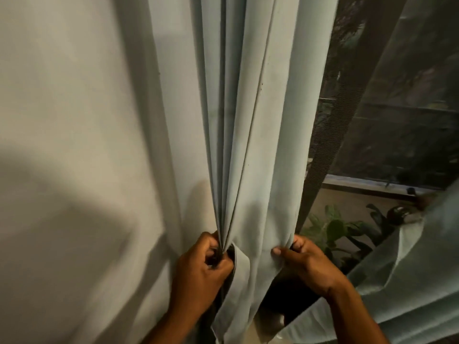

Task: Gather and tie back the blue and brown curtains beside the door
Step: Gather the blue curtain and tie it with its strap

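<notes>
We see one pale blue curtain (268, 120) hanging against the white wall (74, 120), its long axis running straight up and down, with the folds pointing down and narrowing to a bunch low in the scene. We count roughly four or five vertical pleats pressed together on its left side, while the right side hangs as one broader, flatter panel.

Two hands work at the gathered part. Our left hand (201, 266) is curled tight round the bunched pleats at the left edge, fingers and thumb closed on the cloth, with a folded flap of the same fabric hanging just beside it. Our right hand (305, 259) pinches the curtain's right edge, thumb in front and fingers curled behind, so the flat panel is stretched between the two hands.

To the right of the blue curtain hangs one dark, sheer mesh curtain (320, 150), tilted slightly, its colour hard to tell in this light. Further right, a second pale blue panel (407, 264) slants across the near right corner. Between them we see a dark window (402, 135) and, below it, one leafy green plant (335, 229).
</notes>
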